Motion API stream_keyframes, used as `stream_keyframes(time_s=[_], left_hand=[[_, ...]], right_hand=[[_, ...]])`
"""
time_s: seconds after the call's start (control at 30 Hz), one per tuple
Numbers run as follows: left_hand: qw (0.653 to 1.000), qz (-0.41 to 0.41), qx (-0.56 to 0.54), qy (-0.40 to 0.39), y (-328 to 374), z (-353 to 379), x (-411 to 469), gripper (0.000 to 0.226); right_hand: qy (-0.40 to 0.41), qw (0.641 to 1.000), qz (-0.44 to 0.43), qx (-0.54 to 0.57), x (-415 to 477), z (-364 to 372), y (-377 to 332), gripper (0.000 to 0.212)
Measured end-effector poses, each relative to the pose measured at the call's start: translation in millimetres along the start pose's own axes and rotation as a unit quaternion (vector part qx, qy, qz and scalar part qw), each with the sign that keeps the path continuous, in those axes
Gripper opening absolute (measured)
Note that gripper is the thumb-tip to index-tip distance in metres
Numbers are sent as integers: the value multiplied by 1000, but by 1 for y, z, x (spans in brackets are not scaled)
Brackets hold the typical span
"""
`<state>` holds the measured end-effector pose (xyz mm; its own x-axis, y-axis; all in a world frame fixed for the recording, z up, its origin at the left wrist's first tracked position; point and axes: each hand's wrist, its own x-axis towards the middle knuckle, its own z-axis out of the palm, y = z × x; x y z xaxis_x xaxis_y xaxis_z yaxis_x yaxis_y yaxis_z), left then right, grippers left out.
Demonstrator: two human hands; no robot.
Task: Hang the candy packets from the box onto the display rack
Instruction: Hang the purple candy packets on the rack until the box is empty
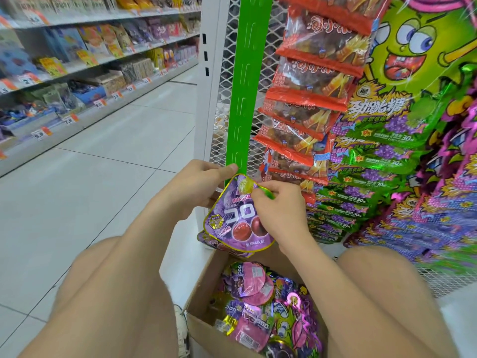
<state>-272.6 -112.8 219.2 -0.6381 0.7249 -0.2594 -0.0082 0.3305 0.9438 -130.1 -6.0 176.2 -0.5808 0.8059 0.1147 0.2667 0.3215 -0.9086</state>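
Left hand [198,187] gripping glossy purple packet [232,223], right hand [281,205] pinching green tab [268,195] — curved plastic

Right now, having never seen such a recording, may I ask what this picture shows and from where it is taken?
No machine here: a person works with bare hands. The one picture comes from a camera worn on the head, looking down. The left hand holds the top edge of a purple candy packet; the right hand pinches a small green tab at the packet's top, by the foot of the green hanging strip. Below, a cardboard box holds more packets. Beside the strip hang red packets.
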Motion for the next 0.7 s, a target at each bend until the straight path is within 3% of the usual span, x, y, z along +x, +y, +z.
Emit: stream_keyframes(time_s=[0.3, 0.53, 0.7], left_hand=[[1000, 1, 17, 15, -4, 0, 4, 45], [1000, 16, 11, 14, -7, 2, 4, 41], [999, 24, 28, 7, -7, 4, 2, 47]], right_hand=[[21, 998, -15, -63, -4, 0, 6, 18], [54, 998, -30, -26, -1, 0, 3, 8], [51, 997, -66, -6, -5, 3, -2, 29]])
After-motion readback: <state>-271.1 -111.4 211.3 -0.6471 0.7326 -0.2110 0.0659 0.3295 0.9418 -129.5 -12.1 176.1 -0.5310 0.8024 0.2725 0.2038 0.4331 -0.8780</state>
